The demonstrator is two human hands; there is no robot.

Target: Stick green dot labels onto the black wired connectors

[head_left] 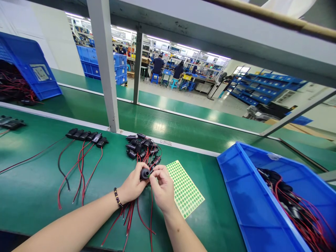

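Both hands together on one black part above the green bench.
Left hand [133,185], bead bracelet on wrist, grips the black part [144,173]; right hand [163,187] pinches at its front end, fingertips touching it; red and black leads [136,217] trail down between the forearms; sticker sheet [183,187] of green dots lies just right of the hands on the bench [31,189]; pile of parts [141,147] just beyond the hands; row of parts [86,136] further left, wires spread toward the near edge; blue bin [244,196] at right holds more wired parts; grey post [105,66] behind; blue crate [34,70] far left; seated workers [168,66] far back.
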